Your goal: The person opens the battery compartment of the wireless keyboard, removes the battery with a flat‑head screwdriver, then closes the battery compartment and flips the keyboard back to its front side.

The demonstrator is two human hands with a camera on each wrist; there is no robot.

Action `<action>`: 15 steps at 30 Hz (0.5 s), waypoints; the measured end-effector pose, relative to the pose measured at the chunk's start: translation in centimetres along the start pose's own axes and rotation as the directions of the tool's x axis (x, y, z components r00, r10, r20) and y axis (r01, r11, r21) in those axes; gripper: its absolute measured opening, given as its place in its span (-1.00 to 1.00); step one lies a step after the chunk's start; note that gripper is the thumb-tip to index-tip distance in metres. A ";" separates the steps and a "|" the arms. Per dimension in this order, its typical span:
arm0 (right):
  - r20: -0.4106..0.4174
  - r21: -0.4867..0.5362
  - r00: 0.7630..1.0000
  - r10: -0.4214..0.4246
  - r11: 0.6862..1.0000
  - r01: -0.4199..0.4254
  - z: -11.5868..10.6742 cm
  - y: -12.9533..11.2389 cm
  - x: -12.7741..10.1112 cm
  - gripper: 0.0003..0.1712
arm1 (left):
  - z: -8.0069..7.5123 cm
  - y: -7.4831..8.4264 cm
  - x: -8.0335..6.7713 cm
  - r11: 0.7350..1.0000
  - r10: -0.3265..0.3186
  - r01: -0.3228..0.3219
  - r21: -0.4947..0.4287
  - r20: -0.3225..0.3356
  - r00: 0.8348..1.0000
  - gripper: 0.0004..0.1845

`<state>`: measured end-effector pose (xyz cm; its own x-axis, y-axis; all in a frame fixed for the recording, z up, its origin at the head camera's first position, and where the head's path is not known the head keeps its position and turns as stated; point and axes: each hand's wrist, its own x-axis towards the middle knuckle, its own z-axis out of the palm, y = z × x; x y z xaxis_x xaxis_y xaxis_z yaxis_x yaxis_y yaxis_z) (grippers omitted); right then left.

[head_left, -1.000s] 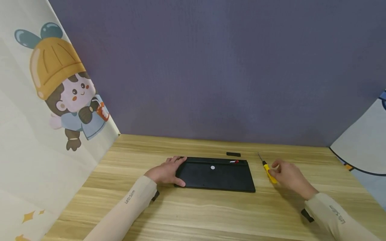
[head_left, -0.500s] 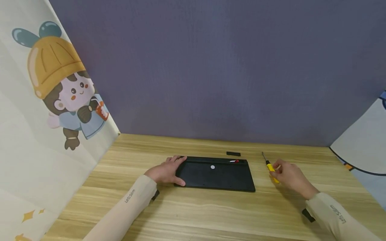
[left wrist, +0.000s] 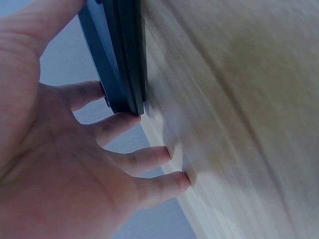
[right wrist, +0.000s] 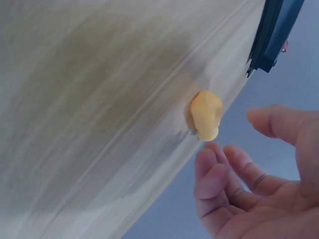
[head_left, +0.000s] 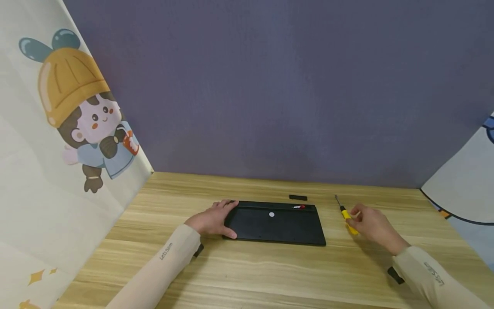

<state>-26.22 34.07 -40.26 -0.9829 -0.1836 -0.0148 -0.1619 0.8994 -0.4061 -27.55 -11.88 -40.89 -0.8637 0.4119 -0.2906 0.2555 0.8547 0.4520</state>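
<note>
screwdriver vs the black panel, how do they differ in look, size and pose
The screwdriver is largely yellow, while the black panel is dark with a round white spot. The screwdriver is slim; the black panel is broad and rectangular. The screwdriver slants, tip pointing away from the person; the black panel's long sides run roughly left to right. Both show some black.

Blk panel (head_left: pixel 278 227) w/ wht dot (head_left: pixel 272 214), lying flat; ylw-handled screwdriver (head_left: pixel 344 213) to its R, tip pointing away.

Long beige sleeves (head_left: pixel 148 274) with plain cuffs (head_left: pixel 189 235); dark "Lets Slim" lettering (head_left: pixel 166 251) along both; bare hands (head_left: pixel 211 219).
</note>
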 end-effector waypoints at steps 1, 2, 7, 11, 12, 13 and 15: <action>-0.014 0.002 1.000 -0.013 1.000 0.013 0.0 -0.1 0.1 -0.62 | 0.0 0.0 0.0 1.000 -0.001 0.001 -0.002 0.000 1.000 0.10; -0.029 0.006 0.999 -0.028 1.000 0.028 0.1 -0.1 0.2 -0.61 | 0.0 0.0 0.0 1.000 -0.002 0.002 -0.003 0.000 1.000 0.10; -0.077 0.046 0.989 -0.123 0.991 0.127 0.7 -0.7 0.8 -0.57 | -0.1 0.0 0.1 1.000 -0.008 0.008 -0.006 -0.006 1.000 0.09; -0.076 0.067 0.979 -0.190 0.978 0.196 1.2 -1.1 1.2 -0.56 | -0.1 0.0 0.2 1.000 -0.007 0.007 -0.002 -0.007 1.000 0.09; -0.071 0.074 0.974 -0.213 0.973 0.219 1.4 -1.2 1.3 -0.54 | -0.1 0.0 0.2 1.000 -0.007 0.007 -0.001 -0.007 1.000 0.09; -0.061 0.084 0.969 -0.238 0.967 0.242 1.5 -1.2 1.4 -0.50 | -0.1 0.0 0.2 1.000 -0.007 0.007 0.000 -0.007 1.000 0.09; -0.029 0.121 0.957 -0.289 0.949 0.290 1.8 -1.3 1.5 -0.40 | -0.2 -0.1 0.3 1.000 -0.009 0.009 -0.001 -0.008 1.000 0.09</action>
<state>-27.37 31.86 -41.38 -0.8964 -0.4238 0.1301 -0.4283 0.7523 -0.5006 -27.88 -11.89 -40.85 -0.8692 0.4020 -0.2877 0.2477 0.8578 0.4504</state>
